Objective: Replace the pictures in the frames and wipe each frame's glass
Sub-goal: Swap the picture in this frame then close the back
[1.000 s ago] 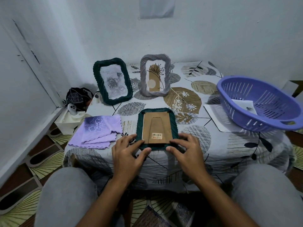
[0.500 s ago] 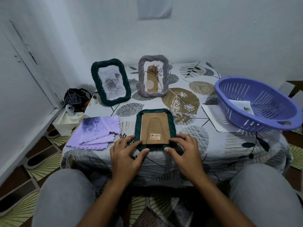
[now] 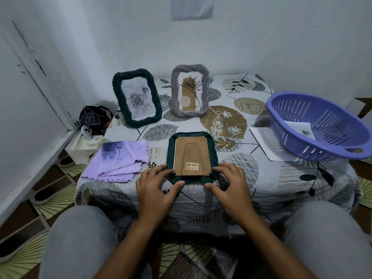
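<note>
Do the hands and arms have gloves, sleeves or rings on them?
No. The left hand and right hand are bare, with no gloves, rings or watch visible. Both forearms are bare too; no sleeves show.

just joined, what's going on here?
A person has a dark green frame lying face down on the table, cardboard back up. The left hand and right hand touch its near corners. Two more frames stand behind; a folded purple cloth lies left, untouched.
</note>
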